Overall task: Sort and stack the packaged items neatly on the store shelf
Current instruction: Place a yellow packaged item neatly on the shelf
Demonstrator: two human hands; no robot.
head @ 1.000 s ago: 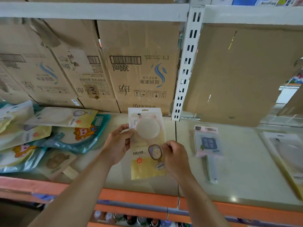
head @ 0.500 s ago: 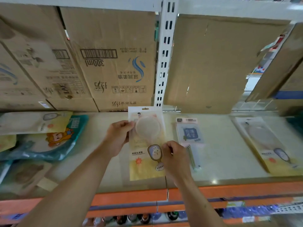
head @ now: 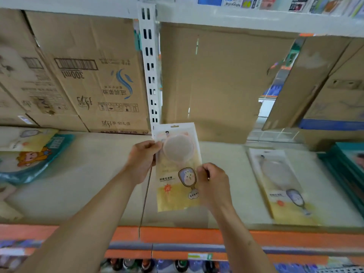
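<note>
Left hand [head: 142,160] and right hand [head: 213,184] pinch opposite edges of a yellow-and-white packet [head: 178,168] showing a round mirror, above the shelf [head: 78,186].

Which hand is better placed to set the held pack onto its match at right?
Likely right hand: it pinches the held pack on the side nearest the matching pack; the left hand grips the far edge.

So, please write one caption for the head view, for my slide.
Left hand and right hand hold a mirror package at the shelf.
</note>
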